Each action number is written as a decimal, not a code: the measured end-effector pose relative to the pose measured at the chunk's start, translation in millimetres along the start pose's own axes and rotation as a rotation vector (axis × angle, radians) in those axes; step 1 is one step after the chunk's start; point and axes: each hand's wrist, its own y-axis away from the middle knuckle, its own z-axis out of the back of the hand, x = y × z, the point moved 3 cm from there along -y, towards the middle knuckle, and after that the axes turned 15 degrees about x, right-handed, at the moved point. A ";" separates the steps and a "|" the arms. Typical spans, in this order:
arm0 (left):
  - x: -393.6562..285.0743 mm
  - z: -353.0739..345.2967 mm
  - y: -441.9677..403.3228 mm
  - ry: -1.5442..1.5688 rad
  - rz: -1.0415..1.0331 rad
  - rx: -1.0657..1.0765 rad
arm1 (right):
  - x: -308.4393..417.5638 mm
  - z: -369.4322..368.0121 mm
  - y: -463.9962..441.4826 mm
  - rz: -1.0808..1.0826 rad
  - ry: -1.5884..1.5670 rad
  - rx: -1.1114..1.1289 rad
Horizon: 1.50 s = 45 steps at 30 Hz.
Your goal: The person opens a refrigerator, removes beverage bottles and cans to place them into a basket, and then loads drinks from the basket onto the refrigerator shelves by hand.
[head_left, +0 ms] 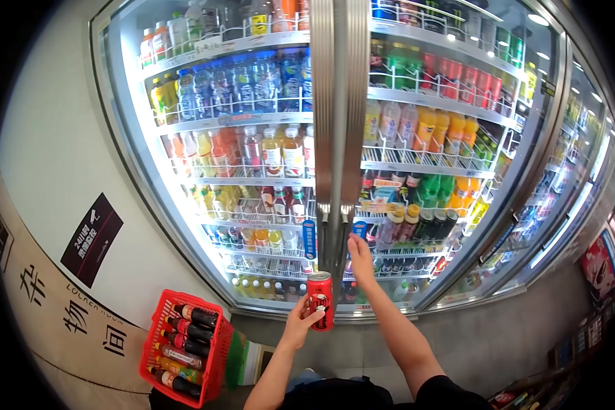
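A red drink can (320,302) is upright in my left hand (302,322), whose fingers wrap round its lower part. To the right and higher up, my right hand (361,260) is raised beside the dark door handles (335,239) where the two glass doors meet. Its fingers point up near a blue label (359,231); whether they touch the door or handle, or hold anything, I cannot tell. Behind the glass, the fridge shelves (239,120) carry rows of bottles and cans.
A red basket (220,355) with several bottles lying in it stands at the lower left, beside a green and white object (242,359). The white wall (55,137) bears a dark sign (92,239). More fridge doors run along the right, and grey floor (485,342) shows below.
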 end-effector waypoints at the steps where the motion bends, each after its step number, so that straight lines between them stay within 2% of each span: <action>1: -5.4 4.5 -0.8 -0.008 -0.004 0.014 | -10.0 -9.6 -17.8 -0.047 -0.014 0.002; 2: -10.4 10.1 -1.1 -0.015 -0.004 0.009 | -15.1 -16.5 -31.9 -0.096 -0.028 0.000; 3: -15.5 15.2 -0.9 -0.033 0.001 0.014 | -2.3 -19.9 -40.4 -0.116 -0.081 0.095; 4: -21.0 20.0 -0.6 -0.049 0.006 0.021 | 10.6 -27.1 -46.4 -0.146 -0.222 0.076; 8: -45.9 35.0 3.8 -0.022 0.000 0.026 | -23.2 -36.2 -62.0 -0.054 -0.309 0.153; 10: -54.7 44.1 3.9 -0.028 0.004 0.029 | -39.2 -40.2 -69.2 -0.074 -0.287 0.154; 12: -56.4 51.3 8.1 -0.026 0.037 0.034 | -40.1 -42.4 -63.6 -0.146 -0.474 0.160; 16: -54.4 62.9 9.3 -0.004 0.048 0.069 | -28.2 -45.5 -54.9 -0.070 -0.504 0.043; 20: -49.8 76.0 15.8 0.011 0.067 0.094 | -25.6 -49.8 -51.9 -0.070 -0.448 -0.053; 24: -49.1 84.9 22.0 0.029 0.112 0.098 | -25.0 -50.6 -52.2 -0.068 -0.497 -0.060; 32: -47.4 109.9 -2.0 0.060 0.062 0.064 | -38.1 -55.1 -58.9 -0.033 -0.486 -0.105; 38: -45.4 99.8 -28.0 0.097 0.092 0.092 | -32.7 -54.1 -56.2 -0.032 -0.421 -0.081; 41: -58.1 94.7 -35.5 0.014 0.128 0.119 | -39.1 -56.2 -52.3 -0.007 -0.411 -0.134; 44: -59.0 97.6 -38.0 0.026 0.142 0.113 | -37.3 -53.4 -16.1 -0.068 -0.356 -0.195; 45: -62.6 93.3 -40.5 0.037 0.137 0.112 | -34.4 -50.3 -8.5 -0.029 -0.277 -0.175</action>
